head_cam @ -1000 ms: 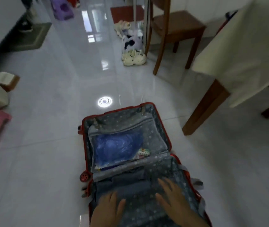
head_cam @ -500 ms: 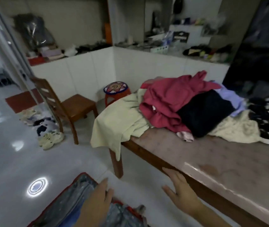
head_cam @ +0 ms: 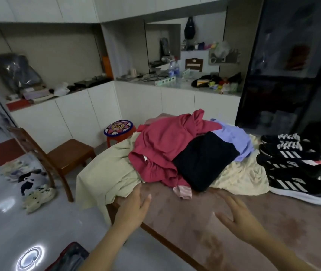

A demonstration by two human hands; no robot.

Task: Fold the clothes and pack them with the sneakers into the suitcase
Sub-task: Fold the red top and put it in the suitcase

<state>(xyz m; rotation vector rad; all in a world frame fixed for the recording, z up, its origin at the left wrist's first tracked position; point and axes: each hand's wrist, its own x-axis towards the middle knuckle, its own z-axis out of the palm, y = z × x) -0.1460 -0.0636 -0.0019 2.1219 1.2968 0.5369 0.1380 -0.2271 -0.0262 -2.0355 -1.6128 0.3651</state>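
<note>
Only a corner of the suitcase [head_cam: 71, 258] is in view, at the lower left edge: it lies open on the floor, with a red rim and grey lining. What it holds cannot be made out from that sliver, and none of the clothes or footwear can be seen inside it. The clothes are all on the worktop [head_cam: 195, 231], unfolded and heaped together. A red garment [head_cam: 163, 145] lies on top at the left and a black garment [head_cam: 202, 161] overlaps its right side. A lilac garment [head_cam: 234, 137] sits behind the black one. A pale cream garment [head_cam: 105, 173] hangs over the worktop's left end, and a second cream cloth [head_cam: 242, 177] is bunched under the heap at the right. A small pink striped piece [head_cam: 183, 191] sticks out at the front edge of the heap. The black sneakers [head_cam: 290, 153] with white stripes stand side by side at the right end of the worktop, touching the cream cloth. The left hand [head_cam: 134, 210] is held over the worktop's near corner, fingers straight and spread, holding nothing, its fingertips just beside the hanging cream garment. The right hand [head_cam: 240, 218] is held over bare worktop in front of the heap, fingers spread wide, likewise holding nothing. A wooden chair [head_cam: 67, 153] stands on the floor to the left.
</note>
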